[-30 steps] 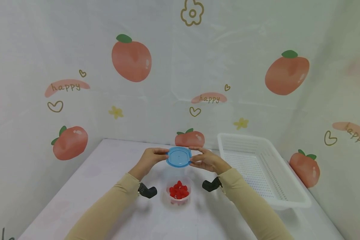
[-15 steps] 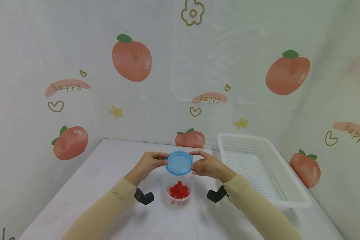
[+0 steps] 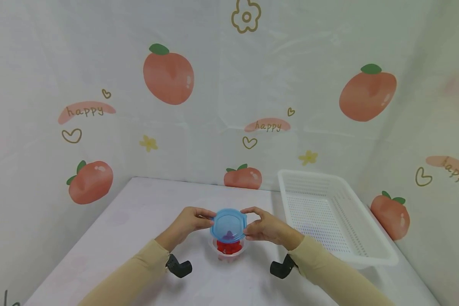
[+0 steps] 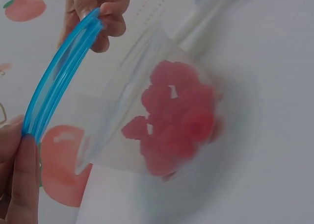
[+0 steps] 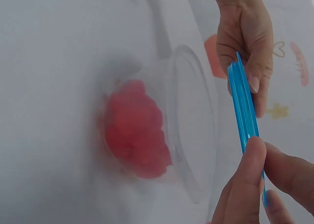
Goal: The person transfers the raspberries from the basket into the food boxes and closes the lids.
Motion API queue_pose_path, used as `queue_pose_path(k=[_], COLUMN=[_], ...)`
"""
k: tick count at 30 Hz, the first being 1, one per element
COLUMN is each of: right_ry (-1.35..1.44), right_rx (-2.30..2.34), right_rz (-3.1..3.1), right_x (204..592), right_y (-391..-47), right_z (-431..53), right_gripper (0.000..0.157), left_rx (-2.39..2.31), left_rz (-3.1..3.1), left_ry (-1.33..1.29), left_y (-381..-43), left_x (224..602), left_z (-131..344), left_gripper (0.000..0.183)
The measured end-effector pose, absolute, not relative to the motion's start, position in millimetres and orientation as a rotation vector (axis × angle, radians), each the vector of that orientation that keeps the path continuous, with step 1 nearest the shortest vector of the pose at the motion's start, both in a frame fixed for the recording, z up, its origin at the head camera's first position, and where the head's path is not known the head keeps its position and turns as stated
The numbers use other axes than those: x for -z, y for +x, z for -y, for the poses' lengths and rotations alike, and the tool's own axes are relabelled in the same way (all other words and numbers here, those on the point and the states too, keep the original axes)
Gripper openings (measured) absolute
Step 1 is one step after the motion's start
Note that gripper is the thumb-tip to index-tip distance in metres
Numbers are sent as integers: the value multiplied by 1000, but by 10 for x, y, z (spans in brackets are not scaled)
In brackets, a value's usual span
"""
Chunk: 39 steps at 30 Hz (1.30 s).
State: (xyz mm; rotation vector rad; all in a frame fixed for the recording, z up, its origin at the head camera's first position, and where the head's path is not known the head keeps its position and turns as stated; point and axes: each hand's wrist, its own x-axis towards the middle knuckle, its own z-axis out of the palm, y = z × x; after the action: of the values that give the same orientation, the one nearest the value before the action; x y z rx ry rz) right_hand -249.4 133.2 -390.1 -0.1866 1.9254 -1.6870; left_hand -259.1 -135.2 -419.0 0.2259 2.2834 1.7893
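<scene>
A translucent blue lid [image 3: 228, 224] is held between my two hands, just above a clear plastic tub [image 3: 229, 256]. My left hand [image 3: 190, 222] pinches the lid's left edge between thumb and fingers. At the opposite edge, my right hand [image 3: 265, 228] pinches it too. The tub stands on the table with red raspberry-like berries [image 5: 135, 131] heaped in its bottom. From the head, the lid covers the back of the tub's opening. In the right wrist view a gap shows between the lid and the tub's rim [image 5: 179, 126].
A large white perforated basket [image 3: 329, 216] stands to the right, close to my right forearm. The pale tabletop [image 3: 114, 242] ends at the back against a fruit-printed cloth [image 3: 214, 106]. A black wrist camera [image 3: 179, 266] hangs below each wrist.
Both hands have brought the lid down and nearer, from behind and above the tub to over it. The tub and basket have stayed put.
</scene>
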Motion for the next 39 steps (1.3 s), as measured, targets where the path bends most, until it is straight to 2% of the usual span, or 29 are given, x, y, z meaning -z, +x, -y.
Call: queue_pose_path(k=[14,39], right_ry=[-192,-179], right_rx=[1617,1544], right_rz=[-1939,-2007], right_x=[3984,4022], right_y=[-2373,-2370], right_z=[-1347,-1295], right_gripper=[59,59], left_rx=[-1711,-1541], left_rz=[-2333,-2479], left_ry=[234,261], left_y=[-2503,-2508], left_x=[4300,4246], left_z=[1322,1243], left_gripper=[30,22])
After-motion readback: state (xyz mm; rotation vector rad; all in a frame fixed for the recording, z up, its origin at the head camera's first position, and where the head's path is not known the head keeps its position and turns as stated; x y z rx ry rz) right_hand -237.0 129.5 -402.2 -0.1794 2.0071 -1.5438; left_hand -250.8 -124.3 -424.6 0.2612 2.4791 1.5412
